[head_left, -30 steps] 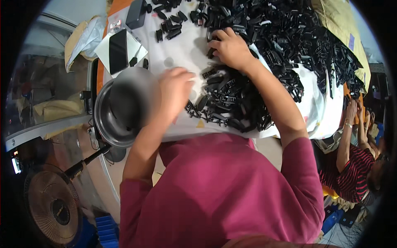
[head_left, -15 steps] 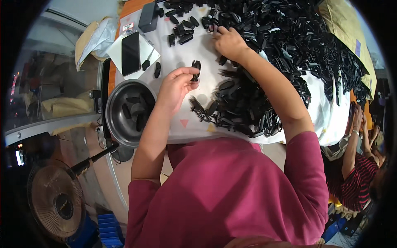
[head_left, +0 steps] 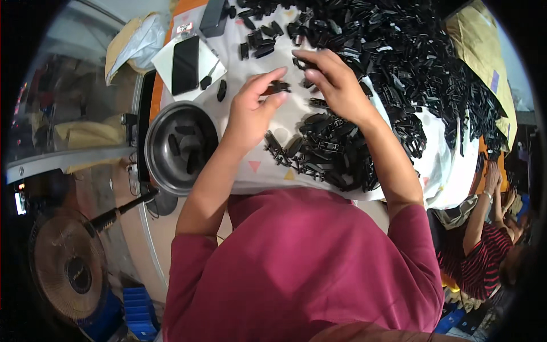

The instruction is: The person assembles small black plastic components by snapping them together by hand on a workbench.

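Note:
Between the thumb and fingers of my left hand [head_left: 250, 111] is a small black plastic part [head_left: 280, 87], held over the white cloth [head_left: 233, 176]. Facing it, my right hand [head_left: 336, 85] is closed on another small dark piece [head_left: 300, 62], partly covered by the fingers. The two hands are a short gap apart and do not touch. Under my right forearm lies a near heap of black plastic parts [head_left: 327, 137]. A much larger heap of similar parts [head_left: 393, 62] spreads across the far and right side of the table.
At the left edge stands a metal bowl [head_left: 154, 151] with several black pieces inside. Beyond it a black phone [head_left: 186, 65] lies on a white square, near a dark box [head_left: 214, 18]. A fan [head_left: 68, 268] stands at lower left. Another person's hands [head_left: 493, 179] are at far right.
My right hand has drawn back from the far heap toward my left hand, bringing a small dark piece. The part in my left hand has turned from upright to lying sideways.

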`<move>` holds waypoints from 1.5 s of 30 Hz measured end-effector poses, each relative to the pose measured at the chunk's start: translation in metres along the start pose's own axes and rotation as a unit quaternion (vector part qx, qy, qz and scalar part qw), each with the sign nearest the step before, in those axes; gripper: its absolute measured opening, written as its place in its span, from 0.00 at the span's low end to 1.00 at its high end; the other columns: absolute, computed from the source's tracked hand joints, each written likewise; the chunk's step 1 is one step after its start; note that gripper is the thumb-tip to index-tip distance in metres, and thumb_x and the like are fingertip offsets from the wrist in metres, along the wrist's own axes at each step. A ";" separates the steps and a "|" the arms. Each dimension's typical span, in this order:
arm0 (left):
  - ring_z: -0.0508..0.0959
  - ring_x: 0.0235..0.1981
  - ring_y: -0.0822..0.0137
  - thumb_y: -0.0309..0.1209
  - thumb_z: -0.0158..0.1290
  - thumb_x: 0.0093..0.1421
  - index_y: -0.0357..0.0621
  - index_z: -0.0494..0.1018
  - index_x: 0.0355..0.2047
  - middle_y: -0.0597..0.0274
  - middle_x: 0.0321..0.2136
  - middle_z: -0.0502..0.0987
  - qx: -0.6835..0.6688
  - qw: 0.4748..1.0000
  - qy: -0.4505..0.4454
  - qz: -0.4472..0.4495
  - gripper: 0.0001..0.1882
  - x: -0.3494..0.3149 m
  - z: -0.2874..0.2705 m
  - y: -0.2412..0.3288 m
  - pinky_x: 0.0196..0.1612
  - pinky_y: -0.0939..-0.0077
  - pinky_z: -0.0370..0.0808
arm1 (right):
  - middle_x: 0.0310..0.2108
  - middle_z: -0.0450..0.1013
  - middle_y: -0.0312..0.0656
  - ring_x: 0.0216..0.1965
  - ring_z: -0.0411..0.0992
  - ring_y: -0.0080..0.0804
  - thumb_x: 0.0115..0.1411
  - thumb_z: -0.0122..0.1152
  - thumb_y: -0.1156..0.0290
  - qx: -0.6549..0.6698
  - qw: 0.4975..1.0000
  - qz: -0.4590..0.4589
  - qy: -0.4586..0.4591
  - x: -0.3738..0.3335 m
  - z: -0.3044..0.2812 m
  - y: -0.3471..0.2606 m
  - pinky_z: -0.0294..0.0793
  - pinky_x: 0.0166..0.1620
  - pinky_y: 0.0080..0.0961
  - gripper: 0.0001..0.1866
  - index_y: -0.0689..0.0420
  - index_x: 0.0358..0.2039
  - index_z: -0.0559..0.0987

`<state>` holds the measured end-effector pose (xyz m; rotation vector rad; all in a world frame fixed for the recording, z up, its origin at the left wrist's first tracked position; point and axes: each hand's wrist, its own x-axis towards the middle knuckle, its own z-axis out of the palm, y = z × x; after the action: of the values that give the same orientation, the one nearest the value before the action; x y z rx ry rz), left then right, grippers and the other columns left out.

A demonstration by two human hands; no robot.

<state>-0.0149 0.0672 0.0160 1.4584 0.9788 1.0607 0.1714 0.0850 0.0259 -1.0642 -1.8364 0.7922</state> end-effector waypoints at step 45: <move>0.74 0.33 0.54 0.35 0.54 0.47 0.44 0.71 0.35 0.54 0.29 0.74 0.455 0.889 -0.031 -0.050 0.15 0.053 0.049 -0.059 0.37 0.63 0.70 | 0.32 0.68 0.39 0.38 0.65 0.38 0.44 0.52 0.70 -0.601 0.797 0.057 -0.010 0.020 -0.031 0.082 0.70 0.35 0.32 0.07 0.52 0.24 0.78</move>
<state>0.0449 0.1119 -0.0400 2.1298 1.5991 0.4503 0.2225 0.1414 -0.0209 -1.9179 -2.2907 -0.4878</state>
